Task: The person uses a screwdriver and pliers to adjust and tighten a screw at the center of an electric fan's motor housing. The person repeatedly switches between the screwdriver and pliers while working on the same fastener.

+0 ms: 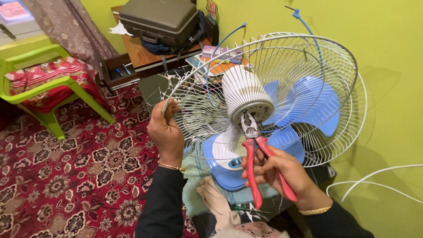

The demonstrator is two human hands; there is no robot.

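A table fan with a white wire guard (308,57), blue blades (315,103) and a white motor housing (243,90) faces away from me. My left hand (166,131) grips the guard's rim on its left side. In my right hand (284,171) I hold red-handled pliers (255,154), their metal jaws touching the back plate of the motor. The fan's blue and white base (229,161) sits below, on a pale green cloth (198,176).
A lime plastic chair (48,88) with a red cushion stands at the left on a red patterned carpet (66,176). A grey case (161,20) rests on a wooden desk behind the fan. White cables (374,178) run along the green wall at right.
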